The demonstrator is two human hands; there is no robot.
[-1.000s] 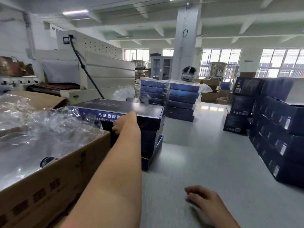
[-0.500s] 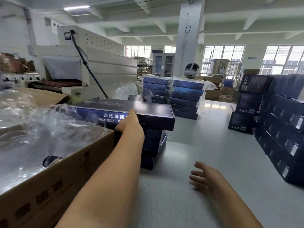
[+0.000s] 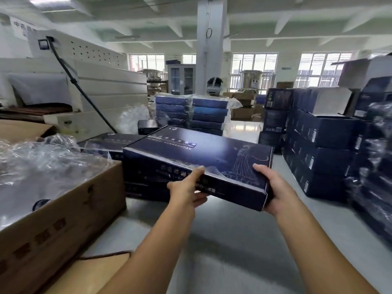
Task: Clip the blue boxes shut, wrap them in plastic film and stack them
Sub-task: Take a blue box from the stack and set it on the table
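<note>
The grey bench (image 3: 233, 240) carries an open cardboard carton (image 3: 63, 219) along its left side, with a flat cardboard sheet (image 3: 95, 270) at the carton's near end. A low stack of blue boxes (image 3: 144, 187) stands just beside the carton. 2 film-wrapped stacks (image 3: 191, 115) stand side by side at the far end, and taller dark blue stacks (image 3: 322, 155) line the right.

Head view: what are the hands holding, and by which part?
One blue box. The left hand grips its near long edge, thumb on top; the right hand grips its near right corner.
</note>
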